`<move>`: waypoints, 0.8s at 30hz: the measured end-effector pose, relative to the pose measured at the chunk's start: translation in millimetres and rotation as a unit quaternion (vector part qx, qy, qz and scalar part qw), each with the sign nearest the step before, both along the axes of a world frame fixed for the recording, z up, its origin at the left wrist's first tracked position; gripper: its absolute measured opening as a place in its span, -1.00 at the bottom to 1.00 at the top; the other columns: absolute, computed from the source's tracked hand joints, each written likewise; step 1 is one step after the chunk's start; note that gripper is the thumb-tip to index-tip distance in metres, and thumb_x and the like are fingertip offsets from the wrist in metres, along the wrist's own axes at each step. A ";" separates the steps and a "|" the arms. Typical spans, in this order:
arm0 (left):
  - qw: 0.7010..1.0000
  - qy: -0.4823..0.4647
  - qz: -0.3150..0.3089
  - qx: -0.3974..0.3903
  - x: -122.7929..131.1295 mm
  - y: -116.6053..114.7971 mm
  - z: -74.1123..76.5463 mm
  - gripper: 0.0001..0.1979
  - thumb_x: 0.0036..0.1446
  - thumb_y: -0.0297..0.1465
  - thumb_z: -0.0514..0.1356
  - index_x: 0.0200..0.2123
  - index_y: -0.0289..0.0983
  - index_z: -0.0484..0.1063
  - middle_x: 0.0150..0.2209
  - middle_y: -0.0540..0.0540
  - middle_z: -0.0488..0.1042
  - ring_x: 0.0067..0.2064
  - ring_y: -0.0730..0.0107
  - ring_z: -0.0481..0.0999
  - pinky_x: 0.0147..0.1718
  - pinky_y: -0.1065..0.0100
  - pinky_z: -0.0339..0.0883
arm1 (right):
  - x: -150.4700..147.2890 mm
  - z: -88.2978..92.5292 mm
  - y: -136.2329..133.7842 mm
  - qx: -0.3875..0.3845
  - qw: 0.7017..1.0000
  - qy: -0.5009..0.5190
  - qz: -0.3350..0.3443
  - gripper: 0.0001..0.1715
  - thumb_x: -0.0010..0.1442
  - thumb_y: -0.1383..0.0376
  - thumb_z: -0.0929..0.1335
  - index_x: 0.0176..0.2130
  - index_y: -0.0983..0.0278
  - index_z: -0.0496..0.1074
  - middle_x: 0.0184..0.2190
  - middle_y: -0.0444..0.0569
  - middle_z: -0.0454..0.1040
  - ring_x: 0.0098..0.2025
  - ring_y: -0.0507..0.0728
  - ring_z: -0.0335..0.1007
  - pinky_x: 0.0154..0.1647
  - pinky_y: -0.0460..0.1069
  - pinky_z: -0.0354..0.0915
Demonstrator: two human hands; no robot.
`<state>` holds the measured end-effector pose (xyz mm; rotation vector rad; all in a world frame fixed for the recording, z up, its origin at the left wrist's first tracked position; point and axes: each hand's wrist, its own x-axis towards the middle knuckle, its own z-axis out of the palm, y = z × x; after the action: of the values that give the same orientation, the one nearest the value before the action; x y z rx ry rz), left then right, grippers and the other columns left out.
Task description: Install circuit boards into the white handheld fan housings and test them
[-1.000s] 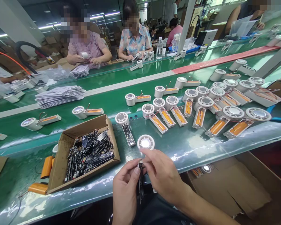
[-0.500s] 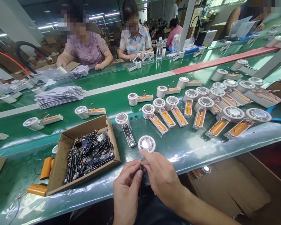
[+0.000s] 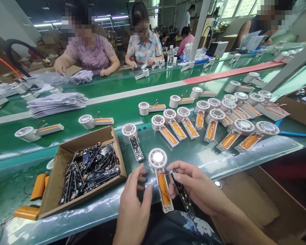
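In front of me lies a white device with a round slotted head (image 3: 157,158) and an open handle. An orange battery (image 3: 163,190) with thin wires sits in that handle. My right hand (image 3: 202,187) grips a long black circuit board (image 3: 183,196) by its upper end, tilted just right of the handle. My left hand (image 3: 135,207) is left of the device, thumb and fingers apart, holding nothing. Another white device (image 3: 129,130) lies farther off, its handle covered by a circuit board (image 3: 136,148).
A cardboard box (image 3: 49,185) of circuit boards stands at left, beside loose orange batteries (image 3: 27,212). Several devices with exposed batteries (image 3: 190,128) crowd the right. Behind them runs a green belt (image 3: 122,105) with a paper stack (image 3: 57,103). Co-workers (image 3: 144,47) sit across.
My hands have moved apart. The circuit board is now in my right hand, off to the right, and my left hand has opened. The device's battery handle has come into view.
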<state>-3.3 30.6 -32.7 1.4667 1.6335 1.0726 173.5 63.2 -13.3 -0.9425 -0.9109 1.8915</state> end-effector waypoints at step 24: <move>0.990 -0.119 -0.063 -0.040 12.0 22.5 2.9 0.07 -0.09 -0.36 0.38 0.39 -0.17 -0.16 0.26 -0.25 0.27 0.26 -0.06 0.26 0.24 0.02 0.05 | -4.1 -2.0 -4.1 -0.175 0.962 0.206 -0.032 -0.77 0.04 0.28 0.45 -0.32 0.30 0.36 -0.51 -0.19 0.35 -0.63 -0.12 0.13 -0.68 -0.22 -0.01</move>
<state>8.7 53.0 -29.8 1.3161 1.3835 1.0544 169.4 59.1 -15.3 -0.7195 -0.3014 2.1231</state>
